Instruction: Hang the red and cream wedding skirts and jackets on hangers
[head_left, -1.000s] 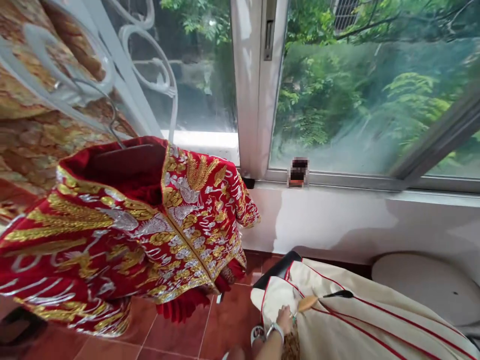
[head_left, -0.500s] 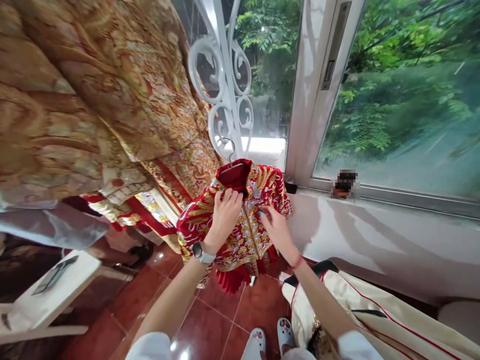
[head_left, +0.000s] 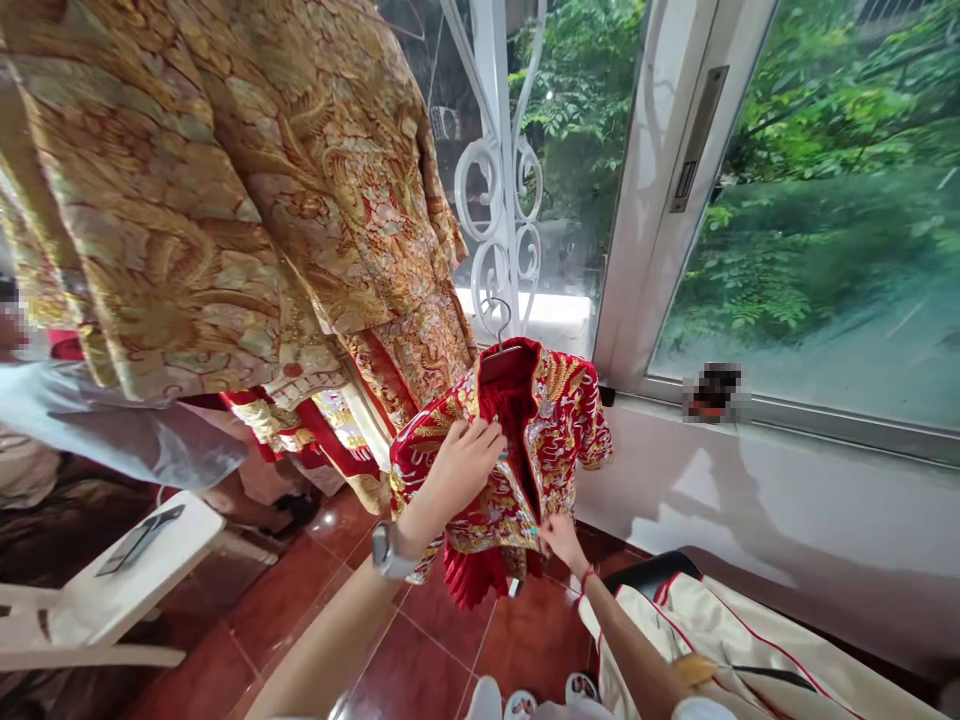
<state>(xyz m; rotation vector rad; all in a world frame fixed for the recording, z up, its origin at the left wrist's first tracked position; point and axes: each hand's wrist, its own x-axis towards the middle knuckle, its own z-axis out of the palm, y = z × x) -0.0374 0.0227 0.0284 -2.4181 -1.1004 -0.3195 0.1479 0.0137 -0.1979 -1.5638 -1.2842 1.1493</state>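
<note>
I'm on the head view, and the red jacket (head_left: 491, 505) is right in the middle of it, upright on a hanger (head_left: 500, 345) whose hook rises from the collar in front of a white scrollwork stand (head_left: 493, 120). Gold and silver embroidery everywhere, and the front gapes from the collar down nearly to the hem.

Here's the left hand (head_left: 466, 462), a watch (head_left: 386, 550) on its wrist: it lies over the upper front, fingers bent at one edge of the opening. I can't tell how firmly they grip; the thumb is hidden from me. And the right hand (head_left: 561, 540), red band (head_left: 586, 574) at the wrist, is down at the foot of the opening, thumb and fingers together on the jacket's edge near the hem. The two hands are apart, the left one higher.

Off to the left I've got big gold garments (head_left: 247, 200) hanging, and below them a person in pale grey clothing (head_left: 127, 420) beside a white chair (head_left: 86, 605) with a dark flat object (head_left: 142, 540) on its seat. Over to the right, cream cloth (head_left: 757, 625) with red piping spreads under the window (head_left: 832, 240). Underneath it all, red floor tiles (head_left: 420, 645) and white shoes (head_left: 520, 706).
</note>
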